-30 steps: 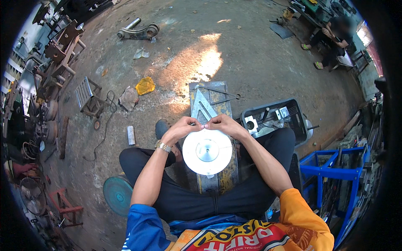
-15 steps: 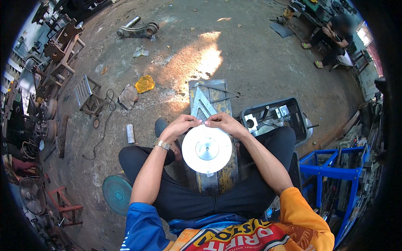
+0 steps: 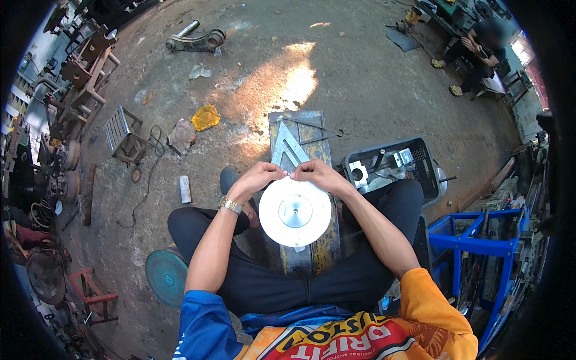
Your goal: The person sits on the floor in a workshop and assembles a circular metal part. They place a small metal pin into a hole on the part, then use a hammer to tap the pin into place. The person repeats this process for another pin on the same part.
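Left hand point(image 3: 262, 174) and right hand point(image 3: 317, 173) at far rim of pale disc point(image 3: 294, 212); whether either grip is clamped, cannot tell. Even, light fingertip pressure advised.

We see a bright white disc point(image 3: 273, 225) with a silvery round centre point(image 3: 296, 211). It faces up over the worn bench point(image 3: 315, 261)
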The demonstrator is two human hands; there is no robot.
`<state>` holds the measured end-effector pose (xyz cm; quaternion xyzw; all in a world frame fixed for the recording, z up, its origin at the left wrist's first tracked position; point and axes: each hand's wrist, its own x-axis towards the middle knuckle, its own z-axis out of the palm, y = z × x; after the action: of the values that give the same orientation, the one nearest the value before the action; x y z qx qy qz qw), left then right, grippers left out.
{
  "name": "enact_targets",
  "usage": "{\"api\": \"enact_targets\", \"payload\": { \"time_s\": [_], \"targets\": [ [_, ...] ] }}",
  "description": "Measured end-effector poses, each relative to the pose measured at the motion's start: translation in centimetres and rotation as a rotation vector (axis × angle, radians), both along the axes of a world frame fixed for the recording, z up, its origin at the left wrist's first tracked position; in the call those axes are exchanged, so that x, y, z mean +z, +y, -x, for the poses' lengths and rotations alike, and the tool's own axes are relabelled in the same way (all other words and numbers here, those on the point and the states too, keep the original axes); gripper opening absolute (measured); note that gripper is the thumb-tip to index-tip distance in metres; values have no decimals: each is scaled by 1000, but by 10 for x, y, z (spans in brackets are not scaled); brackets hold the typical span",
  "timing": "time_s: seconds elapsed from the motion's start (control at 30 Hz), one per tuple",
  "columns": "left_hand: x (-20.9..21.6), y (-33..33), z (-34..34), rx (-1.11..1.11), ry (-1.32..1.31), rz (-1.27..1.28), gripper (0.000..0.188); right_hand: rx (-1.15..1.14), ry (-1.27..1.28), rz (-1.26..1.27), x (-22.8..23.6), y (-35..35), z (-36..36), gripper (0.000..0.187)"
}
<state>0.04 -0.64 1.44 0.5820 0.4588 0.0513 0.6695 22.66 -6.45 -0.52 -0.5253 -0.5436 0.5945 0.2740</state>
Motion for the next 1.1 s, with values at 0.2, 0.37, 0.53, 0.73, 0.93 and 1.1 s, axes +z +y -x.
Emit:
{"api": "enact_targets", "payload": {
  "time_s": [0.2, 0.37, 0.53, 0.73, 0.93, 1.1],
  "targets": [
    [-10, 2, -1, 12, -27, 5, 18, 2, -14, -52, 4, -1, 2, 30],
    [-16, 5, -2, 39, -99, 11, 16, -36, 81, -102, 11, -3, 7, 19],
    [0, 6, -1, -80, -35, -304, 20, -83, 51, -46, 17, -2, 8, 17],
    [12, 6, 1, -103, 16, -357, 23, -102, 0, -29, 11, 0, 5, 19],
    [10, 7, 2, -143, 18, -395, 22, -88, -7, -48, 13, 0, 6, 20],
    [10, 5, -1, -124, 16, -393, 23, -166, -255, -600, 58, -27, 5, 13]
  ]
}}
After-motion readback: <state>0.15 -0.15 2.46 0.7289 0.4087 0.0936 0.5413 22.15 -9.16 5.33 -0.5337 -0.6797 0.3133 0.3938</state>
